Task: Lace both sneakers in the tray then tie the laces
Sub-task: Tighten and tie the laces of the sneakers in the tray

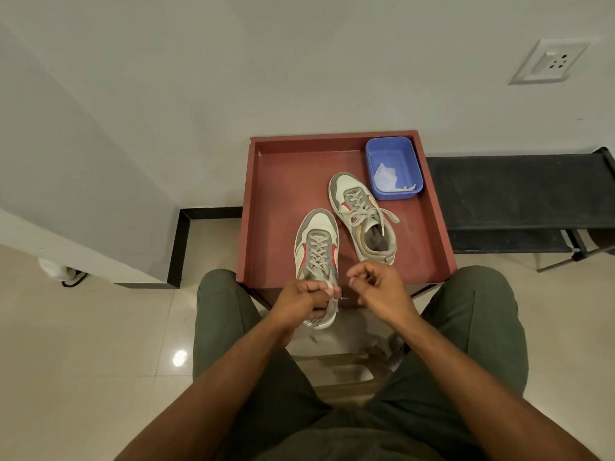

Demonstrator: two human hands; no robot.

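The left hand's [304, 299] grip pinches the lace [332, 302] at the near sneaker's [316, 257] collar, over the red tray's [266, 207] front edge. The right hand's [376, 287] grip, just beside, is curled, apparently empty. Advice: hold tension, take the free end, knot snugly.

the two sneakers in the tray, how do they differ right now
The near sneaker overhangs the tray's front edge with the left hand pinching its lace; the far sneaker lies wholly inside, untouched. The far one's lace is already in a bow; the near one's is not. Both are grey, white and red.
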